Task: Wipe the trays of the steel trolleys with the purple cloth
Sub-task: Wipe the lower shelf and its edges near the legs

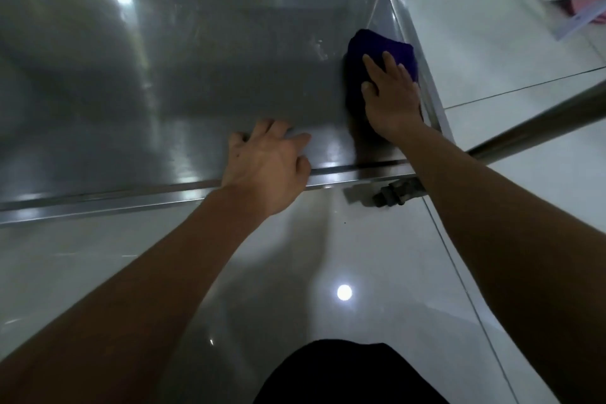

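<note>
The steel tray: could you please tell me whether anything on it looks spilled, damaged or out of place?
Only a faint whitish smear on the tray, just left of the purple cloth under the right hand, looks like unwiped residue. No dents or spills show.

Cloth (382, 52) purple – tray (164, 82) grey steel – floor (492, 59) white.

glossy white floor tiles (98, 272)

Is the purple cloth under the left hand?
No, the cloth lies under the right hand at the tray's right end, while the left hand rests on its near edge.
</note>
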The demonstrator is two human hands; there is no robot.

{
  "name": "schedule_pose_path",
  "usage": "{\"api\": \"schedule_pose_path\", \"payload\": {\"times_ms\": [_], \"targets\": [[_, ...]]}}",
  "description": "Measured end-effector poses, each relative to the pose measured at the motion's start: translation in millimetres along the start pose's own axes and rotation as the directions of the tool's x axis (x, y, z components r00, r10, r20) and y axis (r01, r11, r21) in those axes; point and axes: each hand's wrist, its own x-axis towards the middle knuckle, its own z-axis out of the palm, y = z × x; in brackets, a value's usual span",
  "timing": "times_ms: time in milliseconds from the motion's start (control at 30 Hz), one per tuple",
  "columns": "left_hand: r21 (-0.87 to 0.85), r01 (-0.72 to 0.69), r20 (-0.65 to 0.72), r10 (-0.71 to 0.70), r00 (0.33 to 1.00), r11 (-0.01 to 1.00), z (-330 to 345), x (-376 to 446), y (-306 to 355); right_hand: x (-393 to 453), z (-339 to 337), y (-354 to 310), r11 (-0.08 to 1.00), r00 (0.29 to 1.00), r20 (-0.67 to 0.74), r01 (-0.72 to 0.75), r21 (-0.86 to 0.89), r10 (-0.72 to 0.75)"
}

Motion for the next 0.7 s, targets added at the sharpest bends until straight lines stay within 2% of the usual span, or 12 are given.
{"api": "schedule_pose_path", "payload": {"times_ms": [100,367,500,600,700], "targets": [[-0.026,0.027,-0.042,-0.028,0.999,0.999,-9.4,-13.1,-23.6,5.7,10.9,-40.5,0.996,0.996,0.017,0.083,0.015,-0.083],[0.013,0.253,-0.077,-0.251,0.965,0.967,-39.1,-64.4,-122.4,12.8,49.9,-170.2,0.945,0.943,0.074,0.324,0.039,-0.326],[-0.015,0.249,-0.057,-0.250,0.967,0.968,-44.6,-80.7,-142.0,-2.6,68.3,-234.4,0.896,0.887,0.130,0.442,0.036,-0.443],[-0.005,0.257,-0.061,-0.257,0.965,0.966,-45.7,-86.3,-145.5,-21.2,74.6,-249.1,0.861,0.845,0.163,0.505,0.067,-0.509],[-0.017,0.268,-0.076,-0.268,0.960,0.963,-47.1,-88.0,-141.3,-39.2,72.4,-234.9,0.837,0.818,0.178,0.537,0.104,-0.546]]}}
